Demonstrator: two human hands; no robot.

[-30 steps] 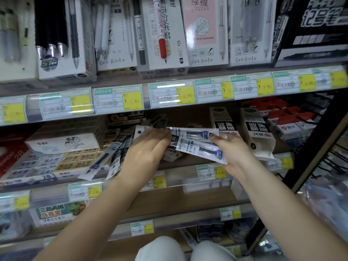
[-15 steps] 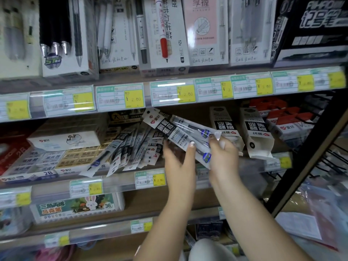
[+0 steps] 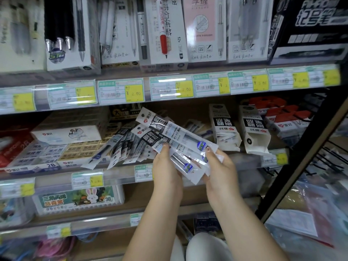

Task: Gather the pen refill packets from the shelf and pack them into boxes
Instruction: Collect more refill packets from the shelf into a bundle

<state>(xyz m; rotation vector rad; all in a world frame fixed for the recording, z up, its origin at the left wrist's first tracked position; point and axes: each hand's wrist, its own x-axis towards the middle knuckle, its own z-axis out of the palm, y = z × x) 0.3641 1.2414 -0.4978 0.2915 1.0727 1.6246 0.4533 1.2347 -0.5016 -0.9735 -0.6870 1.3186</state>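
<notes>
Several refill packets (image 3: pixel 175 146) fanned between both hands, off shelf front edge (image 3: pixel 113 176). Left hand (image 3: pixel 165 166) pinches lower-left ends, right hand (image 3: pixel 219 162) grips right ends (long axis slanting upper-left to lower-right). Open boxes (image 3: pixel 254 132) nearer right hand.

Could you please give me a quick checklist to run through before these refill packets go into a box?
1. Both hands on the bundle: left hand and right hand grip the held refill packets: ok.
2. Bundle squared up: packets fanned and offset: not ok.
3. Shelf emptied: loose packets on the shelf remain: not ok.
4. Box ready: two open refill boxes stand right of the bundle: ok.
5. Packet count in hand: cannot tell.
</notes>
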